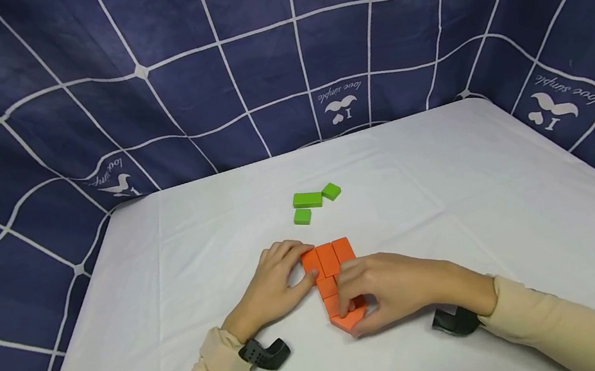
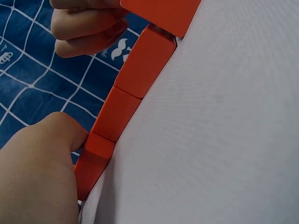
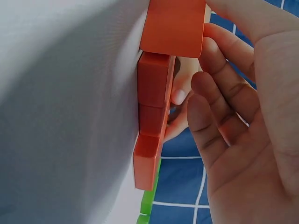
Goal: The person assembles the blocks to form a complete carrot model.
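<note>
Flat orange blocks (image 1: 329, 259) lie side by side in a pattern on the white table. At the pattern's near end, my right hand (image 1: 392, 284) pinches an orange block (image 1: 347, 321) with a pointed near edge between thumb and fingers. That block (image 3: 174, 29) appears at the top of the right wrist view. My left hand (image 1: 275, 285) rests at the pattern's left side, its index finger and thumb touching the upper left orange block (image 1: 310, 262). In the left wrist view the thumb (image 2: 65, 128) lies against the row's side. The right hand hides part of the pattern.
Beyond the pattern lie a long green block (image 1: 307, 200) and two small green blocks, one (image 1: 302, 216) nearer and one (image 1: 331, 191) to the right. A blue checked cloth (image 1: 265, 54) hangs behind the white table (image 1: 210, 225).
</note>
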